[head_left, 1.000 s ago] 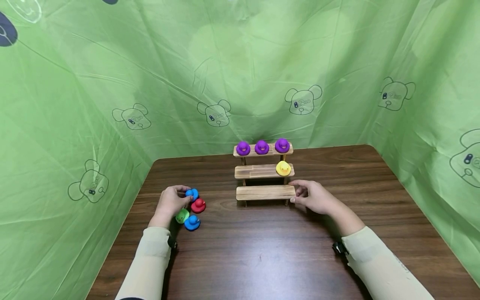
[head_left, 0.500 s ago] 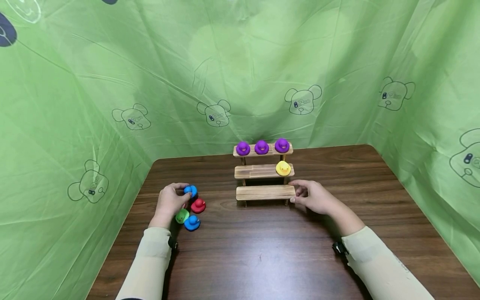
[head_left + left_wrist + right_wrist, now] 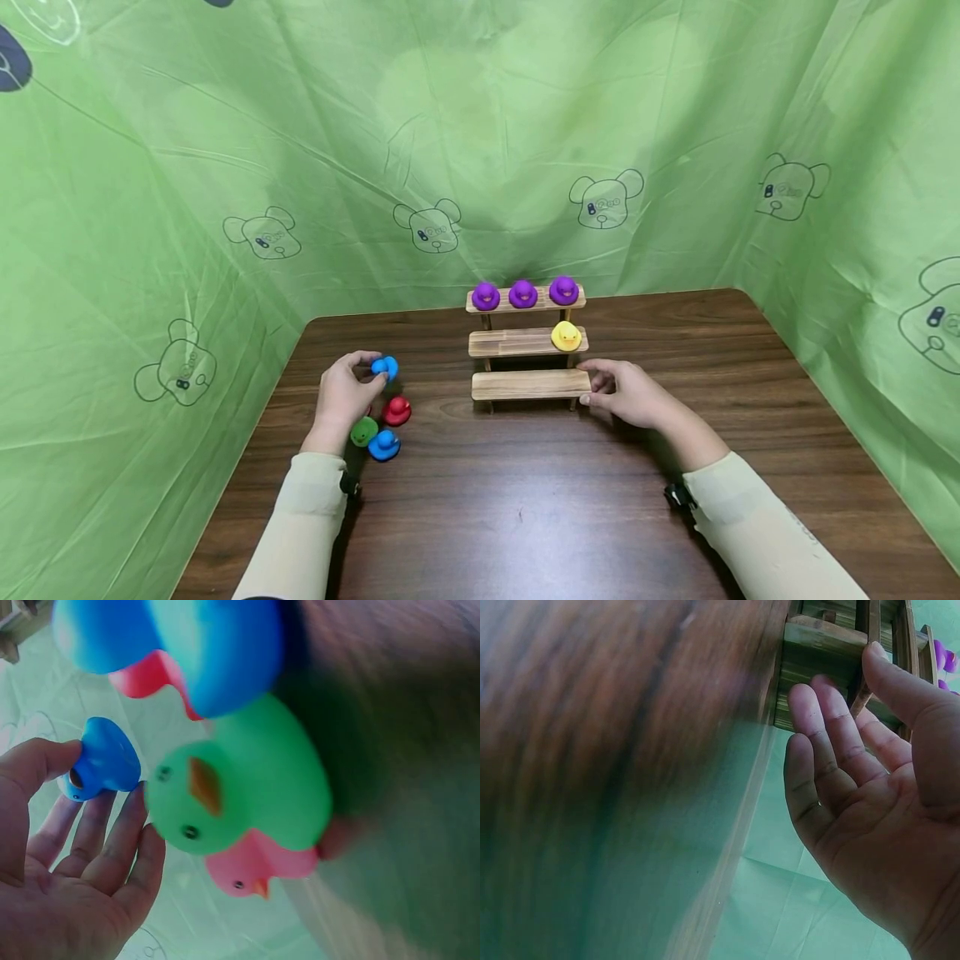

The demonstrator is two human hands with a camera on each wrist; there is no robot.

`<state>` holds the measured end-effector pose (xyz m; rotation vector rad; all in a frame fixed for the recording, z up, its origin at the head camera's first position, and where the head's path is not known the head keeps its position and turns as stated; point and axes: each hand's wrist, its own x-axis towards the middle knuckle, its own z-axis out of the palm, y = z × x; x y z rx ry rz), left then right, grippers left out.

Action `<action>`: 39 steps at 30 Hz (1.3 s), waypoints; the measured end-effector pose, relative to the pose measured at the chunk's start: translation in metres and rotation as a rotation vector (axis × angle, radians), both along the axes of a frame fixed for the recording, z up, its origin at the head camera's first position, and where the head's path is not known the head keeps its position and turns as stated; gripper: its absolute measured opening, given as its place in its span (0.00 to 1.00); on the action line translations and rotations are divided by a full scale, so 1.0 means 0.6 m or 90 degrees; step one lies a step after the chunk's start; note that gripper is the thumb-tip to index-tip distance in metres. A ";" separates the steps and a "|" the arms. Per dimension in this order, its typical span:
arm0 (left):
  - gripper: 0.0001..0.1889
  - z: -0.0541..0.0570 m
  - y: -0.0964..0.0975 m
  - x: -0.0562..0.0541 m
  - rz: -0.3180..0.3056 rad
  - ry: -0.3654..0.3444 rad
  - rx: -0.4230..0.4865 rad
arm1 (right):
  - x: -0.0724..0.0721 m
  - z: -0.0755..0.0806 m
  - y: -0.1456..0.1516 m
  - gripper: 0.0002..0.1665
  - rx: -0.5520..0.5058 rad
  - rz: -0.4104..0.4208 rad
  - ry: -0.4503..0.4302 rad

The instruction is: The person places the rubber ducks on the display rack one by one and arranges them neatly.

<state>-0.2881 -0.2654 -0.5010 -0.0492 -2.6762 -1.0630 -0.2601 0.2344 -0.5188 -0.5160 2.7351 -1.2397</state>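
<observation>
a brown table [image 3: 517, 508] bears a tiered wooden rack [image 3: 528, 385], whose right end the right hand [image 3: 626, 395] grips; left of it, the left hand [image 3: 345, 400] pinches a blue duck [image 3: 386, 367] between thumb and fingers, near a red duck [image 3: 397, 411].

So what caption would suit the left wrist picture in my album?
A left hand pinches a blue duck while a green duck looms large in the foreground.
</observation>
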 end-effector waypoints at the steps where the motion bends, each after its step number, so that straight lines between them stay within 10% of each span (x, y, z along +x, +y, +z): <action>1: 0.18 0.003 0.003 0.000 -0.003 0.007 0.006 | 0.000 0.000 0.000 0.32 0.001 0.000 0.000; 15: 0.18 0.038 0.053 0.009 -0.063 0.123 0.024 | 0.003 0.006 -0.002 0.32 -0.003 0.003 -0.003; 39: 0.18 0.052 0.150 0.007 -0.114 0.180 0.070 | 0.001 0.000 0.000 0.32 -0.009 0.001 -0.003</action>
